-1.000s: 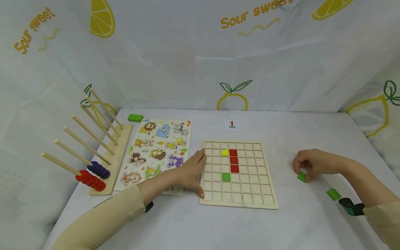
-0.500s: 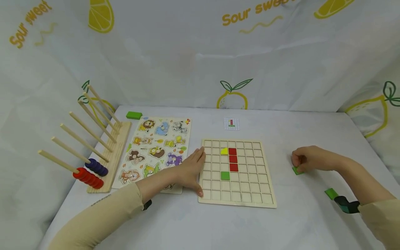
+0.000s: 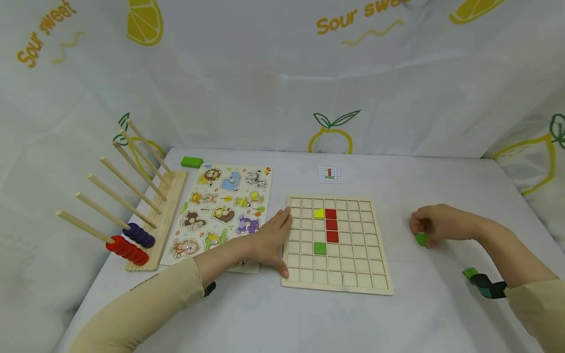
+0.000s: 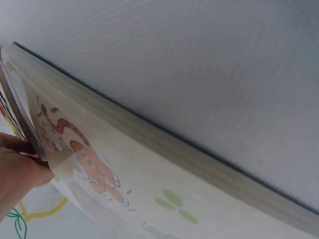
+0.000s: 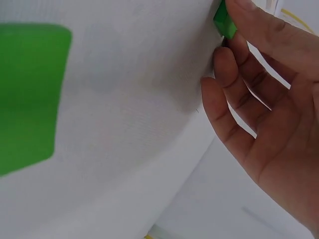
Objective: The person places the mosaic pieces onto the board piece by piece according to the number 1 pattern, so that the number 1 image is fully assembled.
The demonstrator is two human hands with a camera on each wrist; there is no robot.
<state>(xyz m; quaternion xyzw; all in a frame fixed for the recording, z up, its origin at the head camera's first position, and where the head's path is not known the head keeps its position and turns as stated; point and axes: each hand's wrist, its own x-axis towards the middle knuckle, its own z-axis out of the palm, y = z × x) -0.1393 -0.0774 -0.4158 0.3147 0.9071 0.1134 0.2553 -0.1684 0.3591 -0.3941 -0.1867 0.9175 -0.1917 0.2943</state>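
My right hand (image 3: 450, 226) pinches a small green square tile (image 3: 421, 239) between thumb and fingers, close over the table to the right of the wooden grid board (image 3: 358, 265). The right wrist view shows that green tile (image 5: 225, 22) at the thumb tip. A second green tile (image 3: 470, 272) lies near the right wrist. With fingers spread, my left hand (image 3: 268, 245) rests along the board's left edge. Set in the board's cells are a yellow piece (image 3: 319, 214) with one rounded side, a column of three red squares (image 3: 332, 225) and one green square (image 3: 320, 248).
Behind the board lies a small printed pattern card (image 3: 329, 175). On the left is an animal puzzle board (image 3: 227, 198), partly under the left forearm. Beyond it stands a wooden peg rack (image 3: 169, 215) with red and purple beads. A green block (image 3: 192, 162) lies at the back left.
My right hand has moved slightly left and away from me with the green tile, whose face now shows tilted. The left hand stays at the board's edge. The head view has shifted a little.
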